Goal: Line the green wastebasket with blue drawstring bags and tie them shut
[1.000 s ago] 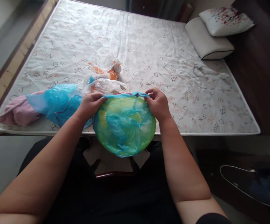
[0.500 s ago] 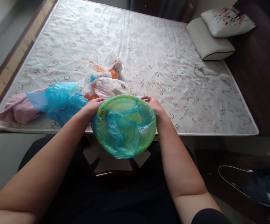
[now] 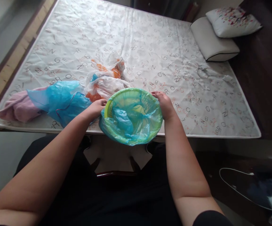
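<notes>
Two hands are holding a round green basket point(image 3: 107, 112) lined with thin blue plastic, just below the centre of the frame.
The left hand point(image 3: 97, 108) and right hand point(image 3: 166, 105) are gripping opposite sides with bent fingers, the far fingertips being partly hidden; the glossy, crinkled blue liner point(image 3: 123, 121) is draping over the rim and sagging inside; a crumpled blue bag point(image 3: 64, 94) is overlapping fuzzy pink cloth point(image 3: 20, 110) at left; scattered printed letters, N, G, R and O among them, are covering the pale mattress point(image 3: 136, 34).
</notes>
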`<act>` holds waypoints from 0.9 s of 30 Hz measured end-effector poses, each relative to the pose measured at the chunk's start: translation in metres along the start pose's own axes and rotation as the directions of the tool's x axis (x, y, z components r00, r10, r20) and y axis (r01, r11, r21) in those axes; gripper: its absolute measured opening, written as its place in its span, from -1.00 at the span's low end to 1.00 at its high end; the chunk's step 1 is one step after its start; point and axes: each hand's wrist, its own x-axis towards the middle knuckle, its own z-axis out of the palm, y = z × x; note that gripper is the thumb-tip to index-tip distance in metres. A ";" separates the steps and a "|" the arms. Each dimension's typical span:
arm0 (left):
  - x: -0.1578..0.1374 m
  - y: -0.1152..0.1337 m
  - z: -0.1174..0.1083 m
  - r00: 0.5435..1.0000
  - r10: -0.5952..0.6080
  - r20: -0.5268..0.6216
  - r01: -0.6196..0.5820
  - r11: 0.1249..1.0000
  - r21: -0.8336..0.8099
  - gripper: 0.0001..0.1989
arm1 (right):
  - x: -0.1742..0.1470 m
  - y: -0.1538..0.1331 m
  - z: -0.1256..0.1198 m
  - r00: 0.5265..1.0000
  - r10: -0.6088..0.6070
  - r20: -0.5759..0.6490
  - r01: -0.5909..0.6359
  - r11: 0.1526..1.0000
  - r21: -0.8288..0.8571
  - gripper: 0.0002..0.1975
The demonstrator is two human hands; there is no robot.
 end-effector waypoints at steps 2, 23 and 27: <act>0.001 0.003 0.002 0.997 0.041 -0.064 -0.039 0.999 0.019 -0.55 | -0.002 -0.002 -0.003 1.000 -0.011 0.017 0.012 0.998 -0.060 -0.45; -0.019 0.028 0.025 0.982 0.179 0.058 -0.182 0.982 0.051 -0.42 | -0.063 -0.043 0.072 0.781 0.094 0.617 0.434 0.629 -0.645 -0.65; -0.020 0.030 0.029 0.979 0.174 0.107 -0.181 0.982 0.060 -0.43 | -0.064 -0.017 0.087 0.673 0.414 0.613 0.326 0.577 -0.748 -0.57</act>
